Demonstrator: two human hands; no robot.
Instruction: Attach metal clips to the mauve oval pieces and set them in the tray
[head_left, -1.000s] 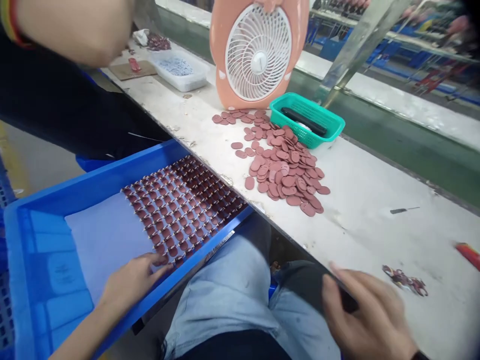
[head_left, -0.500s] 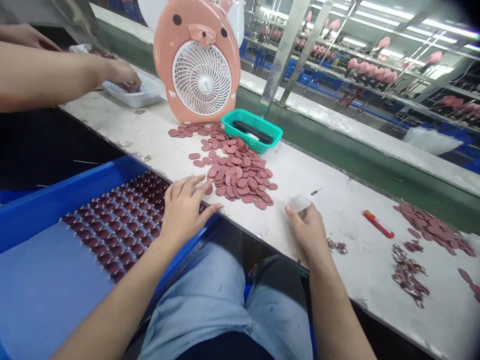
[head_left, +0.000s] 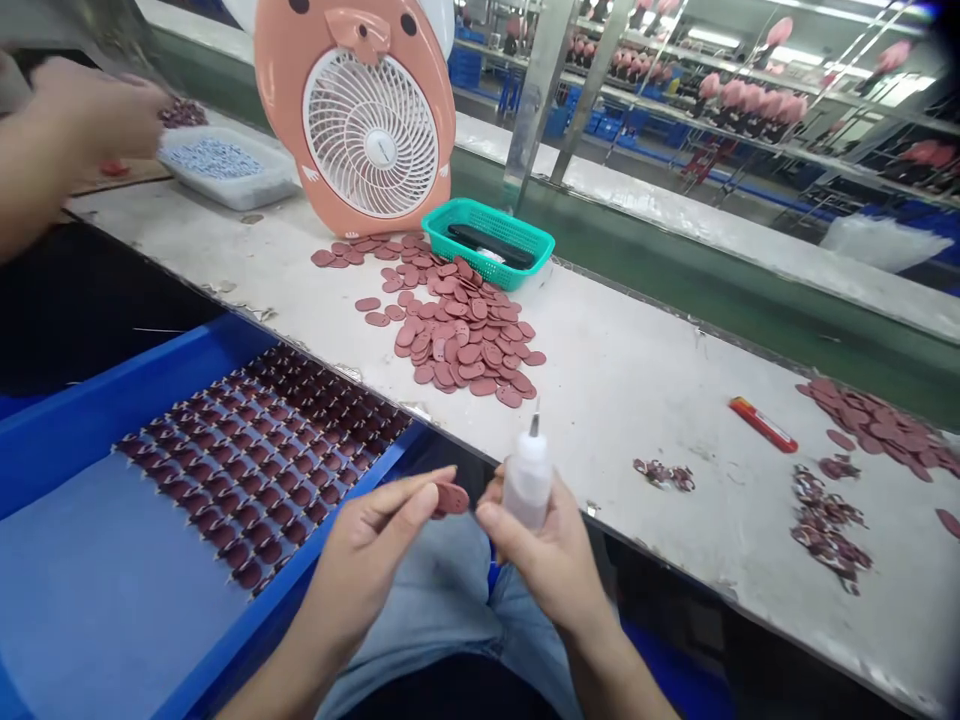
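Note:
Between the thumb and fingers of my left hand (head_left: 367, 545) is a reddish-brown oval piece (head_left: 452, 498) with small holes; whether more than one is stacked there I cannot tell. My right hand (head_left: 551, 550) wraps round a translucent squeeze bottle (head_left: 528, 480), held upright with its thin needle tip pointing up. Both hands are close together over my lap, just in front of the bench edge. Beyond them on the white bench lies a heap of similar oval pieces (head_left: 469, 340).
A blue tray (head_left: 187, 345) at left holds rows of assembled dark-red pieces. Behind the heap stand a green basket (head_left: 487, 215) and a pink fan (head_left: 274, 90). At right lie a red cutter (head_left: 763, 425), small brown parts (head_left: 829, 530) and more ovals (head_left: 877, 430). A co-worker's hand (head_left: 97, 105) is at far left.
My left hand has come from the heap's near edge to over my lap and holds an oval piece. My right hand has lifted the bottle off the bench and turned it upright.

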